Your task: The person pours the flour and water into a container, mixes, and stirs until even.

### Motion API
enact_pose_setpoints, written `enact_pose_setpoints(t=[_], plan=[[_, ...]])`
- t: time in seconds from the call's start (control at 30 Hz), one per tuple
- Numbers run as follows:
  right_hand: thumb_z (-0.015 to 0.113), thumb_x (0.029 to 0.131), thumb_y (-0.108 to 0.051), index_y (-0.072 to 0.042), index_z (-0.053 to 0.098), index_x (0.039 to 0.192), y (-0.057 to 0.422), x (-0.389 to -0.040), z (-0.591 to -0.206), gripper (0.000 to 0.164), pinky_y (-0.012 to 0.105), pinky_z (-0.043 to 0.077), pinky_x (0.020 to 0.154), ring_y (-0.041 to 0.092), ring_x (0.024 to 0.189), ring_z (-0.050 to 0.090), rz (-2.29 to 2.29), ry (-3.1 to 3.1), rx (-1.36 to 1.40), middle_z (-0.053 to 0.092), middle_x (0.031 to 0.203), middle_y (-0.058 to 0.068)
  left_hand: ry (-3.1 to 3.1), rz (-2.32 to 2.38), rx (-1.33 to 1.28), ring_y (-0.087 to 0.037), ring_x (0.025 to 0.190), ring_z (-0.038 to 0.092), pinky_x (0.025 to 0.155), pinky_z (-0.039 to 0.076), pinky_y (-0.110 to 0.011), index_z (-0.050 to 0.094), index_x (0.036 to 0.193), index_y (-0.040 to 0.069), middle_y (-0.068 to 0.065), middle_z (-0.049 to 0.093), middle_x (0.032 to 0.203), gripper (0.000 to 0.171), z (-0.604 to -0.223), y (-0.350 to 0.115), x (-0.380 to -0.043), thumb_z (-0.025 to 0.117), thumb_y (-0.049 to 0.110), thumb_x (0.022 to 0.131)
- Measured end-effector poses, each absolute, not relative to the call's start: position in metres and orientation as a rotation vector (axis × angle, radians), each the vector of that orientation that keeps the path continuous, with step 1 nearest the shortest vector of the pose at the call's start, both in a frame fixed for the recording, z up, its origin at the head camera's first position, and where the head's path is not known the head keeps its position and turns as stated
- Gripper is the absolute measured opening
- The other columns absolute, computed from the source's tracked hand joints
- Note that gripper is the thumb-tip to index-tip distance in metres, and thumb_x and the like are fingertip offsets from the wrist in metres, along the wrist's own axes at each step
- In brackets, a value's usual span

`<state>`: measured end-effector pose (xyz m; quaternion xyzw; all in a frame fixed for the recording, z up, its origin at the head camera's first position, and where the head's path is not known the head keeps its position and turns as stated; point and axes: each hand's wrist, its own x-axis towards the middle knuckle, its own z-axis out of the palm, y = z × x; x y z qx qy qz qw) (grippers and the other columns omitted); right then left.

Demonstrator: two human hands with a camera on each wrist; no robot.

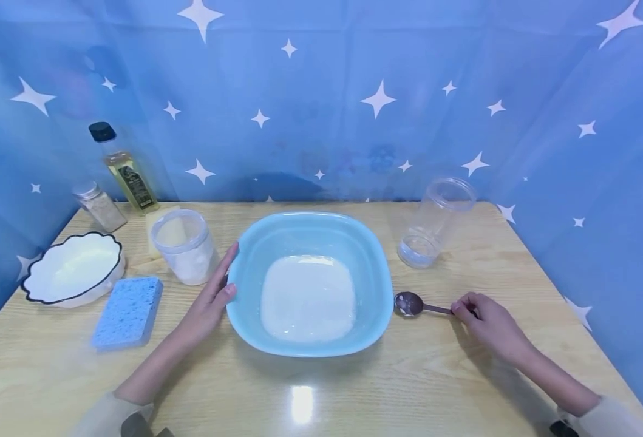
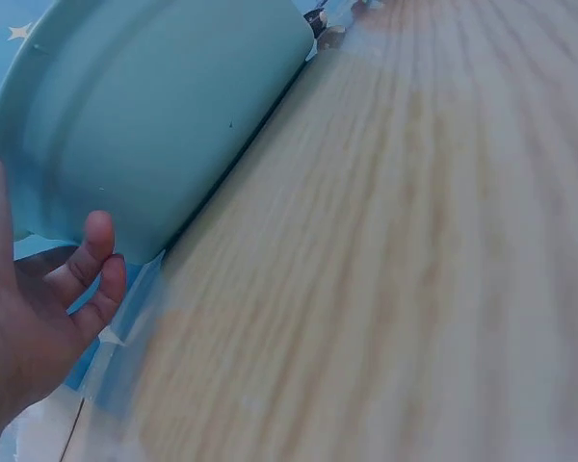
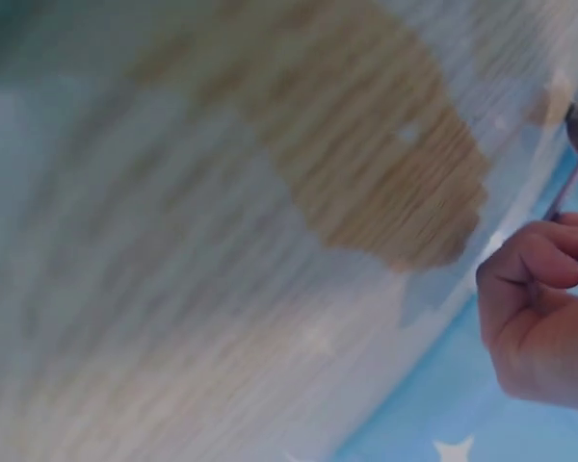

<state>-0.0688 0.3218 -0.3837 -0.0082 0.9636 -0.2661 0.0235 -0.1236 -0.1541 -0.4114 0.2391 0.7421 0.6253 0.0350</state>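
Note:
My left hand [image 1: 212, 297] rests against the left rim of a light blue basin [image 1: 378, 267], which holds a whitish layer on its bottom. In the left wrist view, the fingers [image 2: 98, 234] lie beside the basin's outer wall. To the basin's right, my right hand [image 1: 489, 323] pinches the handle end of a dark spoon [image 1: 408, 304]. White residue shows in the spoon's bowl, which lies close to the basin's rim. In the right wrist view, the same hand [image 3: 544, 308] appears at the right edge with curled fingers.
Behind the spoon stands a clear plastic cup [image 1: 427, 224] with some clear liquid. On the left are a jar of white powder [image 1: 190, 258], a blue sponge [image 1: 128, 312], a scalloped white bowl [image 1: 75, 267], a shaker jar [image 1: 101, 206] and an oil bottle [image 1: 130, 176]. A starry blue curtain [image 1: 321, 79] hangs behind.

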Motion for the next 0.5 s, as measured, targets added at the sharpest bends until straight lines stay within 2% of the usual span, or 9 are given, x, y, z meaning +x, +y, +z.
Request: enact_pose_setpoints(t=[0.07,0.13,0.17,0.2,0.27,0.3,0.4,0.43,0.5], plan=[[0.05,0.096,-0.023,-0.004,0.062,0.091,0.322,-0.071,-0.385,0.024,0.026,0.033,0.051,0.015,0.062,0.04,-0.796,2.993,-0.038,0.048,0.073,0.003,2.27,1.924,0.713,-0.037,0.124,0.041,0.088,0.047,-0.031,0.009,0.15,0.03,-0.012,0.017,0.153,0.051,-0.41,-0.154,-0.122,0.026,0.02,0.103],[0.051,0.096,-0.022,-0.003,0.063,0.091,0.323,-0.07,-0.388,0.023,0.026,0.034,0.052,0.016,0.064,0.041,-0.77,3.005,-0.039,0.049,0.074,0.002,2.27,1.918,0.69,-0.036,0.103,0.058,0.08,0.052,-0.033,0.008,0.151,0.028,-0.02,0.022,0.149,0.049,-0.406,-0.154,-0.12,0.021,0.026,0.104],[0.052,0.095,-0.021,-0.003,0.063,0.091,0.324,-0.068,-0.388,0.022,0.026,0.034,0.052,0.015,0.063,0.041,-0.756,3.015,-0.039,0.05,0.074,0.002,2.264,1.928,0.675,-0.033,0.09,0.062,0.075,0.054,-0.034,0.009,0.151,0.026,-0.023,0.025,0.147,0.048,-0.404,-0.154,-0.119,0.017,0.031,0.103],[0.053,0.095,-0.021,-0.003,0.064,0.091,0.325,-0.067,-0.389,0.021,0.026,0.034,0.052,0.016,0.064,0.041,-0.742,3.024,-0.034,0.05,0.074,0.002,2.24,1.957,0.667,-0.03,0.079,0.063,0.072,0.054,-0.035,0.009,0.151,0.022,-0.026,0.028,0.144,0.051,-0.402,-0.155,-0.117,0.014,0.038,0.102],[0.054,0.094,-0.02,-0.001,0.065,0.093,0.327,-0.063,-0.391,0.022,0.027,0.035,0.054,0.016,0.067,0.043,-0.705,3.051,-0.028,0.052,0.077,0.004,2.171,2.036,0.66,-0.025,0.069,0.061,0.067,0.052,-0.033,0.015,0.15,0.02,-0.017,0.033,0.144,0.06,-0.397,-0.158,-0.112,0.01,0.05,0.099],[0.055,0.093,-0.02,-0.001,0.065,0.094,0.328,-0.061,-0.392,0.022,0.028,0.036,0.056,0.017,0.069,0.045,-0.688,3.067,-0.025,0.054,0.08,0.005,2.13,2.078,0.677,-0.022,0.067,0.06,0.065,0.051,-0.033,0.018,0.149,0.019,-0.012,0.035,0.144,0.065,-0.394,-0.161,-0.109,0.008,0.054,0.097],[0.054,0.094,-0.021,0.002,0.065,0.098,0.333,-0.055,-0.39,0.026,0.031,0.04,0.059,0.018,0.072,0.049,-0.678,3.092,-0.021,0.056,0.089,0.01,2.074,2.18,0.707,-0.017,0.08,0.058,0.068,0.048,-0.031,0.029,0.146,0.013,0.0,0.042,0.139,0.078,-0.381,-0.17,-0.097,0.005,0.064,0.091],[0.052,0.095,-0.022,0.003,0.064,0.1,0.335,-0.054,-0.388,0.028,0.032,0.041,0.058,0.018,0.072,0.05,-0.685,3.095,-0.023,0.056,0.092,0.013,2.132,2.168,0.736,-0.017,0.085,0.057,0.068,0.047,-0.03,0.032,0.144,0.012,0.003,0.046,0.136,0.077,-0.376,-0.173,-0.093,0.006,0.063,0.092],[0.05,0.096,-0.024,0.003,0.063,0.102,0.338,-0.052,-0.382,0.03,0.031,0.042,0.056,0.016,0.069,0.052,-0.69,3.125,-0.039,0.056,0.096,0.015,2.391,2.023,0.806,-0.018,0.098,0.054,0.073,0.045,-0.031,0.036,0.143,0.009,-0.001,0.046,0.136,0.072,-0.366,-0.178,-0.088,0.009,0.057,0.096]])
